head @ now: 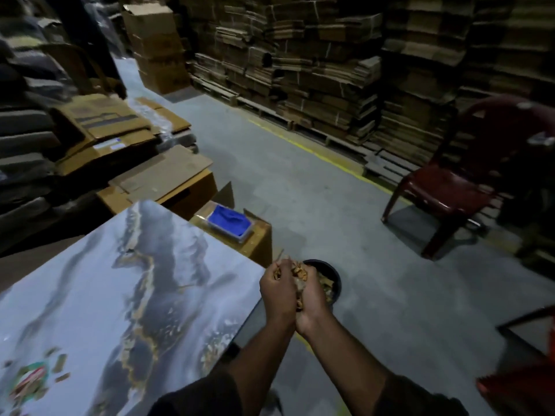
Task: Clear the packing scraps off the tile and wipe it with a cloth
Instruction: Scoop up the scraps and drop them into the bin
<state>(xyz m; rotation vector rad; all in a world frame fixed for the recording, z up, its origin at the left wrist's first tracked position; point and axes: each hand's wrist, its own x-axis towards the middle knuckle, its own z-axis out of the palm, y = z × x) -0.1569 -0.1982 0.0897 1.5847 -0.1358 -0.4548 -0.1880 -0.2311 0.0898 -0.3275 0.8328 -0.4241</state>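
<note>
A large marbled grey-blue tile (99, 295) lies flat on the left. My left hand (277, 291) and my right hand (312, 298) are cupped together just past its right edge, holding a bunch of brown cardboard scraps (297, 273) between them. They hover over a black bucket (335, 276) on the floor that has scraps inside. A few cardboard scraps (60, 366) and a coloured wrapper piece (30, 378) lie on the tile's near left corner. A blue cloth (229, 220) sits in a clear tray on a carton beyond the tile.
Cartons (168, 181) and flattened cardboard stand behind the tile. Tall stacks of flattened boxes (330, 70) on pallets line the back. A dark red plastic chair (459, 181) stands at the right on the grey floor (300, 181).
</note>
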